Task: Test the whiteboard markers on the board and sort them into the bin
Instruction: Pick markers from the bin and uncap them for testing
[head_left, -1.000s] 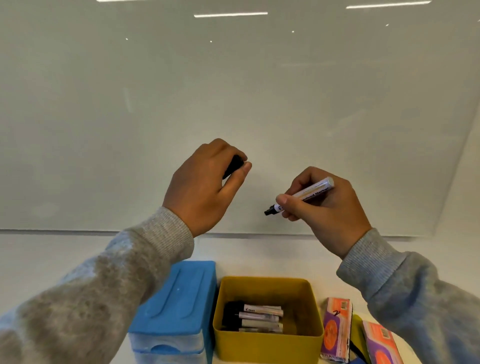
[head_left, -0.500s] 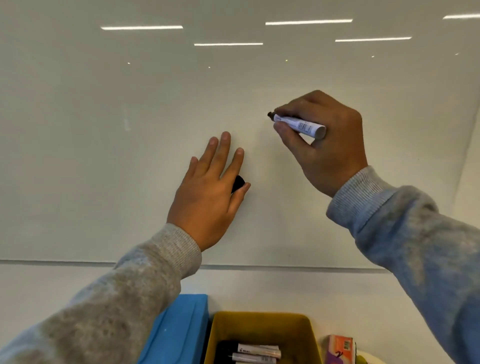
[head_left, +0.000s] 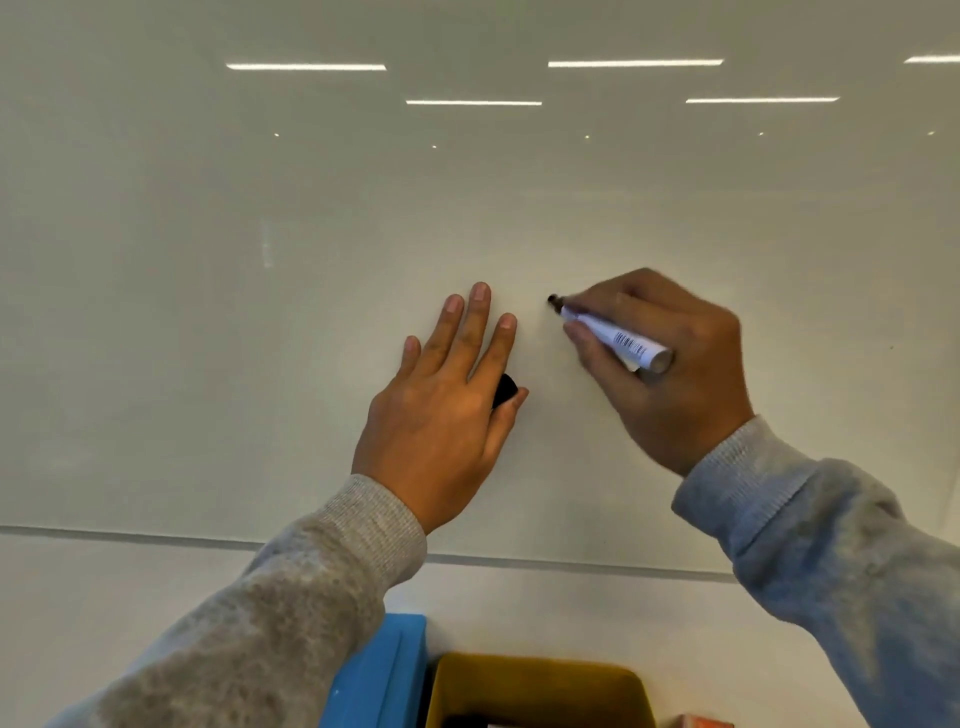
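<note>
Marker (head_left: 613, 335) is in the right hand (head_left: 670, 374), white barrel w/ a barcode, dark tip at upper left touching or just off the whiteboard (head_left: 260, 364); can't tell which. Its long axis runs from the tip down-right to the butt end, tilted across the board. No ink line shows near the tip.

Right hand: fingers and thumb curled round the barrel in a writing grip. Left hand (head_left: 441, 410): 4 fingers straight and spread, lying flat on the board just left of the tip, while the thumb traps the black cap (head_left: 505, 389) against the side of the hand. So the cap sits below-left of the tip, close but apart.

Key relation: the tip points up-left, toward the left fingers, so any stroke probably goes right or down, away from them. The right hand does the work; the left only braces and keeps the cap.

Low in view, nearer the person: yellow bin (head_left: 535, 686) w/ a blue box (head_left: 379, 675) touching or just beside it on the left. Sleeves are grey. Step in hand, as I judge it: testing 1 marker, sorting not yet done.
</note>
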